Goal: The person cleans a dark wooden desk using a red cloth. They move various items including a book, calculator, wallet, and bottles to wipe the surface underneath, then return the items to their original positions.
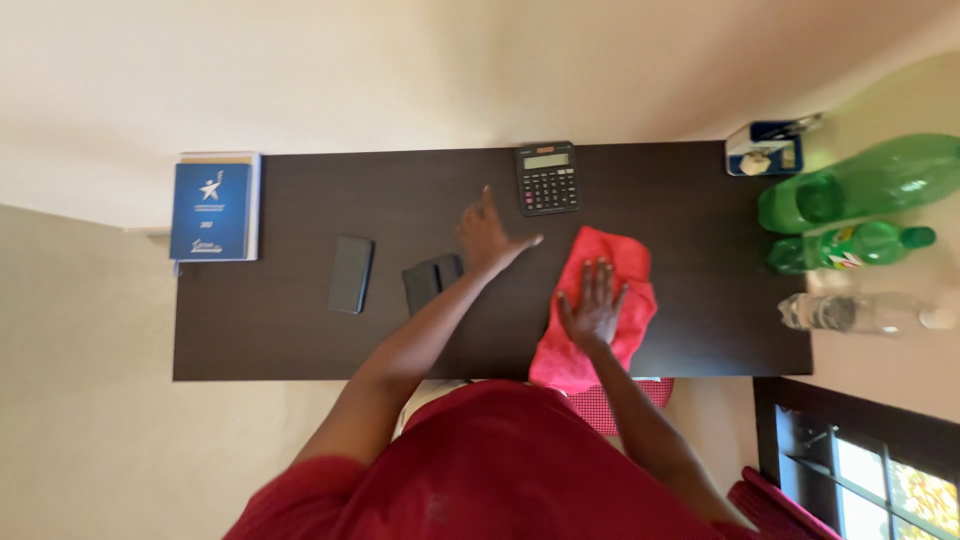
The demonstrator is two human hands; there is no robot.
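My right hand [592,305] lies flat, fingers spread, on a red cloth [610,265] spread over the dark desk [260,330]. My left hand [487,238] hovers open above the desk, fingers apart, thumb pointing right, just left of a black calculator [547,178] at the far edge. It holds nothing. A dark folded wallet [432,280] lies right under my left wrist.
A black phone [351,273] lies left of the wallet. A blue book [212,208] rests on the desk's far left corner. A small blue-and-white box [763,148] sits at the far right corner. Two green bottles [860,182] and a clear bottle [850,312] lie beyond the right edge.
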